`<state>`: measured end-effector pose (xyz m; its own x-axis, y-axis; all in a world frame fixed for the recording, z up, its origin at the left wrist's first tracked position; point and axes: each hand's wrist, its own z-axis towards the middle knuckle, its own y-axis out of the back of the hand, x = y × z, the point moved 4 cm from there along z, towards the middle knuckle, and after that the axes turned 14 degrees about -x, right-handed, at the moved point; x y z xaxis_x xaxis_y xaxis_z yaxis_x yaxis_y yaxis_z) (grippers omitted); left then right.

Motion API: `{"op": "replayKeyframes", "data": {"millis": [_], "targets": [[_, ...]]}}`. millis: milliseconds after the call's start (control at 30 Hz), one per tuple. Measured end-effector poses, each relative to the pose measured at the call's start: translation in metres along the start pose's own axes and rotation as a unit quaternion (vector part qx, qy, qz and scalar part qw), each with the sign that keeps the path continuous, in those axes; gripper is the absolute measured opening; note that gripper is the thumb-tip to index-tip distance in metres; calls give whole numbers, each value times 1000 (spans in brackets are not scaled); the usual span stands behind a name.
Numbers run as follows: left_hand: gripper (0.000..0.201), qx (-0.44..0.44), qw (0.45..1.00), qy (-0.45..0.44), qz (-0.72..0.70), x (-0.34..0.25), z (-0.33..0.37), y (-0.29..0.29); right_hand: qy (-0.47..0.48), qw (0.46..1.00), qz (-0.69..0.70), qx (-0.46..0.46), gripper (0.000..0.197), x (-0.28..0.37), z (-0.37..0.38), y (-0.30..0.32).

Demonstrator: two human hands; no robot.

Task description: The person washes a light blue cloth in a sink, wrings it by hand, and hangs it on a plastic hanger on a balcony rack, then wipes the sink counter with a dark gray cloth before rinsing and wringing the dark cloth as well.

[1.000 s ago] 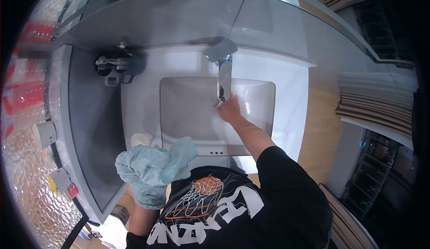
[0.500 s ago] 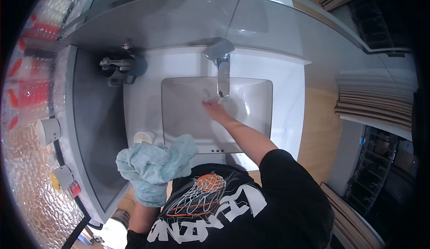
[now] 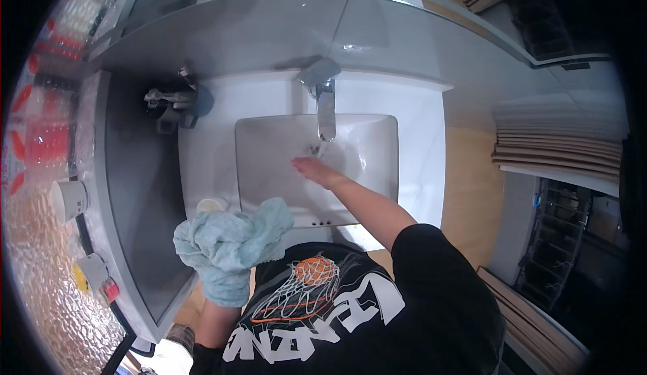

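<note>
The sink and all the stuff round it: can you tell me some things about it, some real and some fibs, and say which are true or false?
1. The faucet is silver and shiny. True.
2. The right hand is on top of the faucet's handle. False: it is over the sink, below the faucet in the picture.
3. A pale blue-green cloth covers the left hand. True.
4. The pale cup is on the right side of the sink. False: it is on the left side, by the cloth.
5. The black shirt has an orange basketball pictured on it. True.
</note>
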<state>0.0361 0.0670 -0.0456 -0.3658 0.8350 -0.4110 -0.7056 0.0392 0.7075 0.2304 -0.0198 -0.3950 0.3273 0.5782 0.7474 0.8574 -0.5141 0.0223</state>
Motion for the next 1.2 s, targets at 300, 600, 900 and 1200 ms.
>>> {"op": "replayKeyframes", "data": {"millis": [300,600,900,1200], "targets": [[29,5,1000,-13,-11,-3,3,-3,217,938,-258,-85,49,-2,34,17],[31,8,1000,8,11,4,-6,2,30,760,-521,-388,82,6,-15,70],[32,25,999,16,28,-1,-10,3,96,871,-457,-155,77,17,25,-21],[34,30,999,21,32,1,-15,5,135,755,-531,-361,66,-5,10,43]]}}
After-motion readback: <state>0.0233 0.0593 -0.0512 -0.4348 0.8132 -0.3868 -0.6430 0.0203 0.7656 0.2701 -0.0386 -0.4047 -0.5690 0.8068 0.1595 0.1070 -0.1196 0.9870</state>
